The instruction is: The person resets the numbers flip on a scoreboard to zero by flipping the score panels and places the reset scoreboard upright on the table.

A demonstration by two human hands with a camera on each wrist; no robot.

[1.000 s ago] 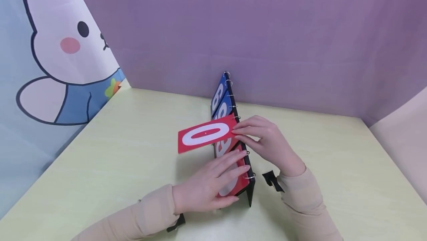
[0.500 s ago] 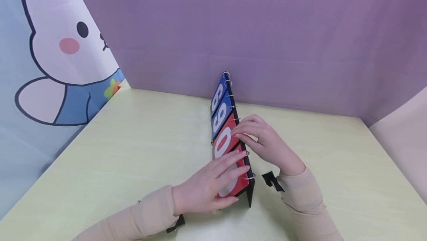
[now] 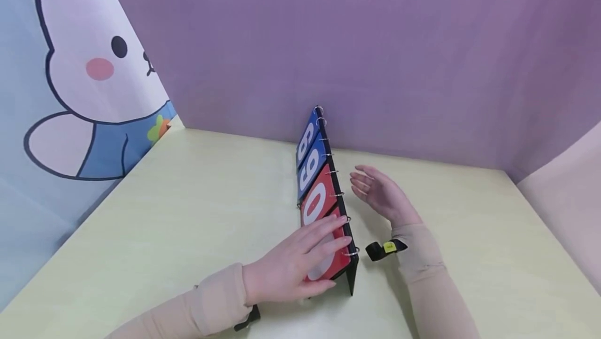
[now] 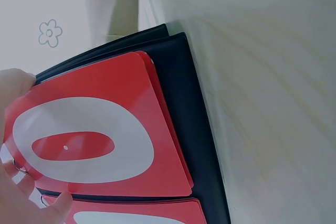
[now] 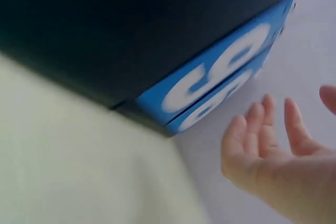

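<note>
A black tabletop flip scoreboard (image 3: 351,278) stands like a tent on the table, its cards hung from metal rings along the top edge. Two red cards are at the near end and two blue cards (image 3: 310,170) at the far end. My left hand (image 3: 292,265) rests across the nearest red card (image 4: 100,85), fingers extended to the ringed edge and thumb at the side edge. Beside it, another red card (image 3: 315,202) bearing a white 0 lies flat on the board. To the board's right my right hand (image 3: 382,195) hovers apart from it, fingers loosely bent, holding nothing.
The pale yellow table (image 3: 197,198) spreads on both sides of the board. A purple backdrop (image 3: 300,41) rises behind, with a rabbit-printed cloth (image 3: 94,94) at the left. Dark straps with small cameras sit at both wrists.
The red 0 card, raised in my right hand a second ago, has come down onto the board. My right hand has released it and drawn back rightward. The left hand has stayed put.
</note>
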